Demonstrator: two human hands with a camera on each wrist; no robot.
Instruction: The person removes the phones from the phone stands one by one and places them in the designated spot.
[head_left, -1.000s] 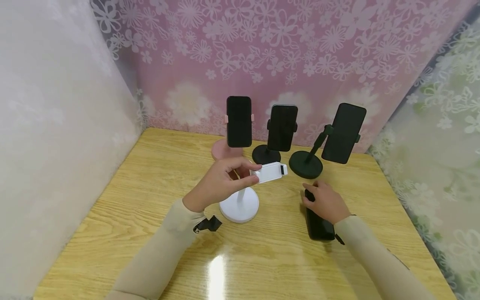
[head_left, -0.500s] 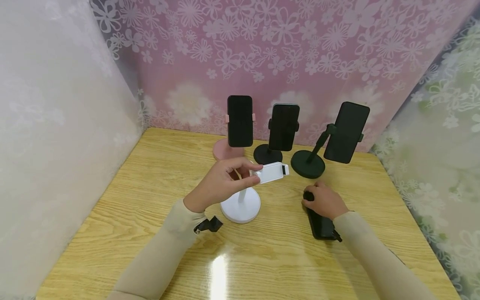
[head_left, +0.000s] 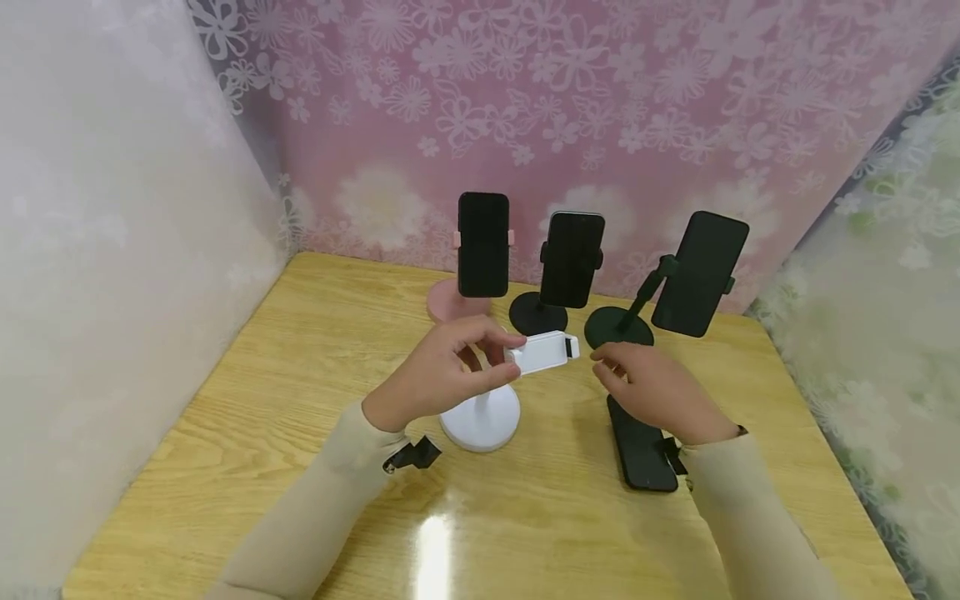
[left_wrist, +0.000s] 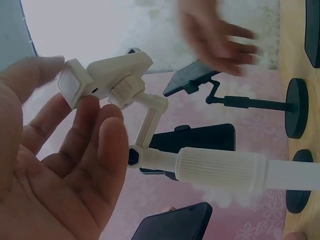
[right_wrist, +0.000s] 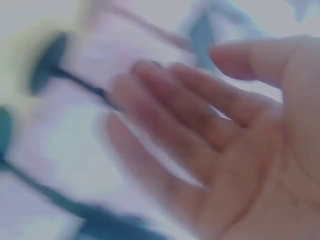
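A white phone stand point(head_left: 480, 427) stands on the table with its round base flat. My left hand point(head_left: 448, 367) pinches one end of its clamp point(head_left: 545, 352) between thumb and fingers. The left wrist view shows that grip on the clamp's end block, above the stand's ribbed neck point(left_wrist: 220, 169). A black smartphone point(head_left: 639, 450) lies flat on the table at the right. Over its far end hovers my right hand point(head_left: 660, 387), apart from it and near the clamp's free end. Blurred in the right wrist view, its fingers point(right_wrist: 170, 120) are extended and hold nothing.
Behind the hands stand a pink phone stand point(head_left: 442, 302), a black one point(head_left: 538, 317) and a dark green one point(head_left: 609, 327). Each holds a phone. A pink floral backdrop point(head_left: 525, 100) closes the table's far edge, and pale cloths flank it.
My right hand has let go of the black smartphone and moved up and left toward the clamp. The phone stays on the table. My left hand keeps its hold.
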